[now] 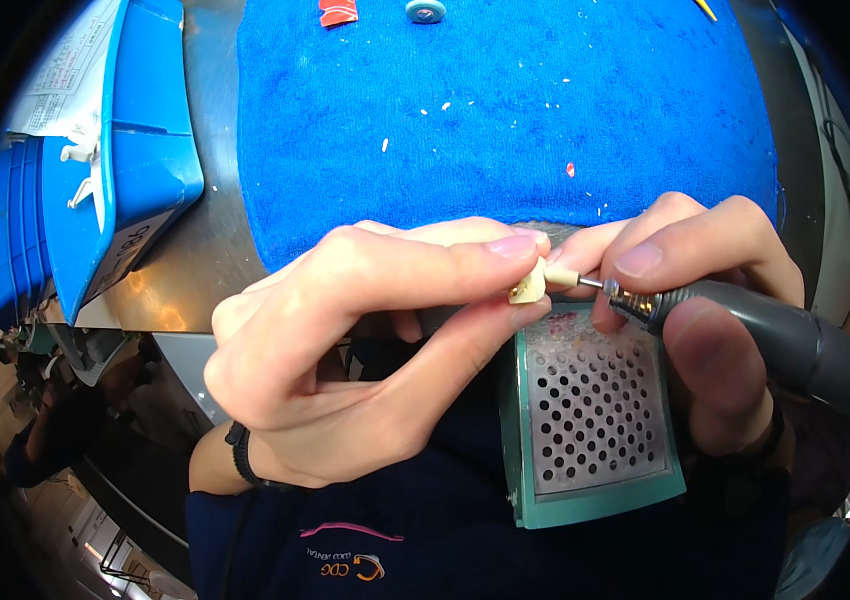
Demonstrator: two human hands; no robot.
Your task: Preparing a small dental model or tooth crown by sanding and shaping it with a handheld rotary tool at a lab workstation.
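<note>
Between thumb and index finger, my left hand [345, 340] pinches a small cream, tooth-like dental piece [527, 289]. Wrapped round a dark grey rotary handpiece [775, 335] is my right hand [710, 240], with the thumb below and fingers above. A thin metal shank runs left from the handpiece to a pale cylindrical tip [562, 275], which touches or nearly touches the dental piece. Whether the tip is spinning cannot be told. Beneath both hands stands a green box [595, 510] with a perforated metal plate [600, 420], its upper end dusted with reddish residue.
A blue towel [505, 130] with scattered pale crumbs and a red bit [571, 170] covers the metal bench [215, 215]. At its far side lie a red piece [338, 12] and a round grey-blue disc [426, 11]. Blue bins [150, 90] holding papers [65, 70] stand at left.
</note>
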